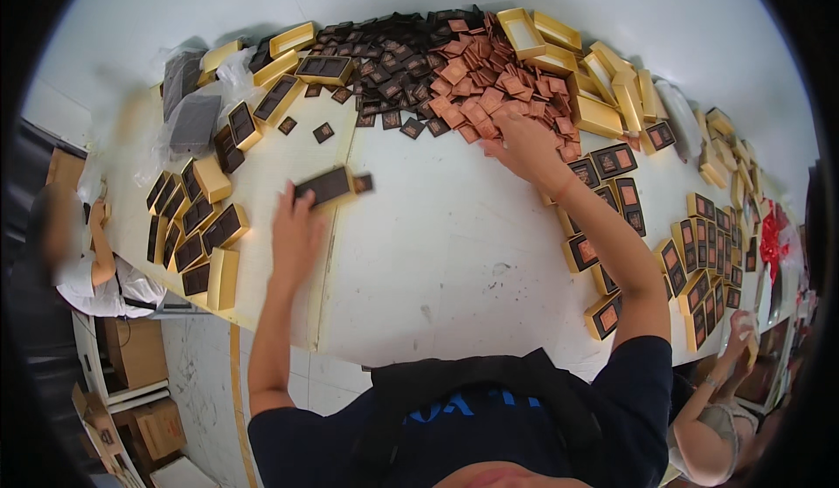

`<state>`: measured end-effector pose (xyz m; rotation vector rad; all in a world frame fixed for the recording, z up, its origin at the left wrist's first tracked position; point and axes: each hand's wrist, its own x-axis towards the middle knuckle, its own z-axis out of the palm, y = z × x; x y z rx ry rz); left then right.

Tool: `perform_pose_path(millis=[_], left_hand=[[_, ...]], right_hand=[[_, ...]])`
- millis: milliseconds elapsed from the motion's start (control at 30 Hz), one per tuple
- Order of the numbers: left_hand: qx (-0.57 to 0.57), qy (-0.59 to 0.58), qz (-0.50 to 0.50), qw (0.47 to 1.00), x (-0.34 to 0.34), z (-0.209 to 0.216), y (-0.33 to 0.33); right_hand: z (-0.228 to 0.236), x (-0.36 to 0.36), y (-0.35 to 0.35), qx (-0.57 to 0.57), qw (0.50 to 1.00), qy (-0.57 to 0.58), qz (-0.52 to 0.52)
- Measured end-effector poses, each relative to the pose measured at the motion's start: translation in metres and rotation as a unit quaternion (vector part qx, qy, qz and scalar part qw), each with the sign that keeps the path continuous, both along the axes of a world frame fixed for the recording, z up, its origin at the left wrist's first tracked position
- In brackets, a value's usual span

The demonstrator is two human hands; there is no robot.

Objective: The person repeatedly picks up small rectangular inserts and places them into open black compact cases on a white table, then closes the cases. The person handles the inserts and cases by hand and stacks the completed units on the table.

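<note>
My left hand [295, 230] is closed at the left end of a long gold box [325, 188] with a dark inside, held over the table. Box and fingertips are slightly blurred. At the box's right end is a small dark square packet [364, 183]; whether it touches the box I cannot tell. My right hand [527, 145] reaches to the near edge of a heap of copper-coloured square packets [476, 73]. Its thumb and fingers are apart, with copper squares right beside them. Left of these, a heap of dark square packets [384, 64] adjoins the copper one.
Gold boxes with dark inserts [197, 217] cluster at left. Filled boxes [699, 252] stand in rows at right, some near my right forearm. Empty gold boxes [603, 86] pile up at the back right. Dark stacks in plastic [194, 123] lie back left. Other people work at both sides.
</note>
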<state>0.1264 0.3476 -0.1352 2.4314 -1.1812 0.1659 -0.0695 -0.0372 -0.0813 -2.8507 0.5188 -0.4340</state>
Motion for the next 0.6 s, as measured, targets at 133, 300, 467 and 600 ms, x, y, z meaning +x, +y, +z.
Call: perform_pose_path(millis=[133,300,467,600], left_hand=[[-0.046,0.068,-0.096,0.992,-0.065,0.015,-0.016],[-0.154,0.118,-0.202,0.96,-0.098,0.035,-0.055],[-0.133,0.242,-0.354,0.894,-0.138,0.015,-0.074],[-0.149,0.267,-0.375,0.875,-0.141,0.006,-0.082]], right_hand=[[-0.027,0.03,-0.016,-0.033,0.999,0.008,-0.008],[0.026,0.004,0.017,0.133,0.988,-0.06,0.042],[0.071,-0.079,0.123,0.247,0.953,-0.135,0.113],[0.01,-0.142,0.146,0.216,0.966,-0.099,0.103]])
